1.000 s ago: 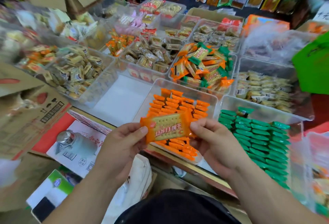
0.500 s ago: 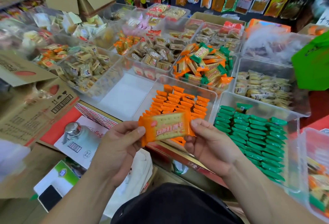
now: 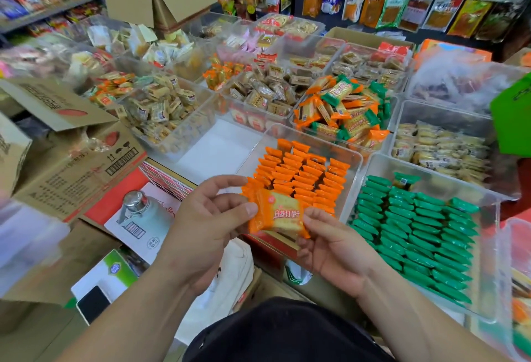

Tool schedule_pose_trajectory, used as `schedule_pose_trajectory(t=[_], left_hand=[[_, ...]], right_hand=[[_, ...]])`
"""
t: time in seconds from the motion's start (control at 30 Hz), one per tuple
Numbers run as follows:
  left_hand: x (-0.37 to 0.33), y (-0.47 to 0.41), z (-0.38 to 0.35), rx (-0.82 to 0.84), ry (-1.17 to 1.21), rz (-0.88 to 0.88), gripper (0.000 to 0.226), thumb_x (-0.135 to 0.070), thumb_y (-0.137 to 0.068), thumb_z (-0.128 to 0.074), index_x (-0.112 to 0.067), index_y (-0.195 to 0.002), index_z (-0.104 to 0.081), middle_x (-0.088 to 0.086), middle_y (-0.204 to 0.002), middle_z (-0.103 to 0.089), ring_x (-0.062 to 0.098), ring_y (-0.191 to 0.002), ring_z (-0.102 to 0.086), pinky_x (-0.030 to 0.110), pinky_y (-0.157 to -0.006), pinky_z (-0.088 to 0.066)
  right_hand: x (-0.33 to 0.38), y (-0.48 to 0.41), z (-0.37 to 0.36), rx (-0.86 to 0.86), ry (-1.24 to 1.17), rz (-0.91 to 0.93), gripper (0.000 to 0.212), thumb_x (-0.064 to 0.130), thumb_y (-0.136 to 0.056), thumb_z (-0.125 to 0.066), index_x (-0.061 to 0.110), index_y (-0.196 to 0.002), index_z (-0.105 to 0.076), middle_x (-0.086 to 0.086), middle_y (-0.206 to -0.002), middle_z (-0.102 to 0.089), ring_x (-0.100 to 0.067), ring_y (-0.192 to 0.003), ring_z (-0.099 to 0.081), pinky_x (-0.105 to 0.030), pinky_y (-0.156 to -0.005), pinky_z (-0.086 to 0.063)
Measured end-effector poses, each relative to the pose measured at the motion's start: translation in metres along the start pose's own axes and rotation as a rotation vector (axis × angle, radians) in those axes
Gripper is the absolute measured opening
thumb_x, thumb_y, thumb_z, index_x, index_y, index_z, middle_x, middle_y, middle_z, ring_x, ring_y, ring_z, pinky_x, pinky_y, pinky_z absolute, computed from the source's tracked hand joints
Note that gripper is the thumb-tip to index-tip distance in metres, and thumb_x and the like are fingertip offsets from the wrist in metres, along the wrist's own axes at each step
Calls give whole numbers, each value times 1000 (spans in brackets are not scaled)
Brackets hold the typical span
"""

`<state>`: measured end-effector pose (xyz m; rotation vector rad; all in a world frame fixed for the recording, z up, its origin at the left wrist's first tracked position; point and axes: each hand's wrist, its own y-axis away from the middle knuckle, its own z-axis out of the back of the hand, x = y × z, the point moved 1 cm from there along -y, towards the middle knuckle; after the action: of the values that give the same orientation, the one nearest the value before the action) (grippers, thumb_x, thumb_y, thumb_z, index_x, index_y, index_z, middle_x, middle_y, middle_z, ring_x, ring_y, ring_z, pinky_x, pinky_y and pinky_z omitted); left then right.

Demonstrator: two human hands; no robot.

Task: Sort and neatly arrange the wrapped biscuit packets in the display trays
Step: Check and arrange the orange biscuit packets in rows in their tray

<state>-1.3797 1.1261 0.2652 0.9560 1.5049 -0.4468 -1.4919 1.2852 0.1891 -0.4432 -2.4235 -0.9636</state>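
While both hands share one orange biscuit packet (image 3: pixel 280 215) over the near tray edge, left hand (image 3: pixel 207 226) pinches its left end | right hand (image 3: pixel 333 246) pinches its right end | just beyond: orange tray (image 3: pixel 321 143), packets in upright rows | beside it, rightward: green tray (image 3: pixel 448 186), rows likewise | farther back: jumbled orange and green packets (image 3: pixel 342 111)

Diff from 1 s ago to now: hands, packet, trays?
The orange packet tipped slightly, its right end lower; nothing was taken hold of or let go. The left hand and right hand still pinch its two ends at the near end of the orange tray. Rows in it and in the green tray look the same.
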Motion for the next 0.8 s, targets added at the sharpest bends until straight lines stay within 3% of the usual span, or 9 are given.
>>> schedule_pose_trajectory(t=[0.13,0.2,0.27,0.33,0.43,0.47,0.53,0.63,0.8], left_hand=[[7,-1,6,-52,-76,-36,28,6,-90,-60,-16,-94,-79,16,-90,-71,27,-80,-64,37,-77,-58],[7,-1,7,-39,-75,-34,35,9,-94,-52,-11,-94,-80,19,-98,-73,27,-86,-68,35,-82,-60],[3,-1,9,-40,-138,-74,38,15,-92,-51,-10,-97,-79,19,-94,-74,24,-83,-72,30,-80,-60],[-1,-1,10,-67,-262,-117,29,9,-90,-62,-14,-95,-79,11,-86,-77,21,-78,-74,26,-76,-60],[-4,-8,14,-92,-400,-124,21,-5,-88,-71,-19,-76,-79,10,-66,-70,19,-58,-64,25,-59,-54],[-5,-12,16,-80,-411,-86,21,-6,-88,-71,-17,-71,-78,11,-61,-66,19,-54,-58,26,-54,-49],[-5,-18,19,-29,-310,64,19,-8,-85,-72,-11,-66,-74,12,-60,-58,19,-49,-50,27,-50,-41],[-5,-22,19,53,-115,251,12,-18,-69,-74,-9,-62,-71,9,-59,-53,16,-47,-43,24,-48,-33],[2,-32,20,34,-141,243,10,-18,-73,-75,-10,-67,-72,7,-56,-50,17,-45,-42,25,-48,-33]], right_hand=[[10,4,0,93,-80,123,26,12,-72,-83,16,-92,-67,-11,-87,-64,-15,-62,-53,-24,-56,-49],[17,7,1,90,-80,162,17,6,-75,-75,7,-92,-74,-12,-81,-62,-17,-64,-54,-25,-58,-52],[25,10,3,78,-55,183,28,-3,-77,-60,-2,-100,-76,-15,-79,-61,-19,-68,-57,-26,-63,-55],[32,13,3,82,40,188,32,-8,-75,-61,-4,-105,-74,-17,-78,-62,-20,-70,-61,-26,-66,-58],[37,15,-4,32,241,169,7,8,-73,-73,3,-79,-75,-11,-71,-62,-15,-61,-58,-22,-55,-53],[39,15,-6,8,293,159,9,13,-76,-73,7,-70,-70,-8,-66,-57,-13,-56,-52,-21,-50,-47],[40,11,-6,-22,296,98,20,18,-79,-71,13,-64,-58,-2,-58,-46,-10,-48,-40,-19,-43,-32],[41,6,-8,-24,152,-14,21,18,-79,-69,18,-73,-49,5,-48,-34,-5,-38,-29,-17,-36,-23],[40,-2,-8,-86,200,17,18,19,-81,-70,16,-74,-53,3,-46,-39,-7,-38,-33,-18,-36,-27]])
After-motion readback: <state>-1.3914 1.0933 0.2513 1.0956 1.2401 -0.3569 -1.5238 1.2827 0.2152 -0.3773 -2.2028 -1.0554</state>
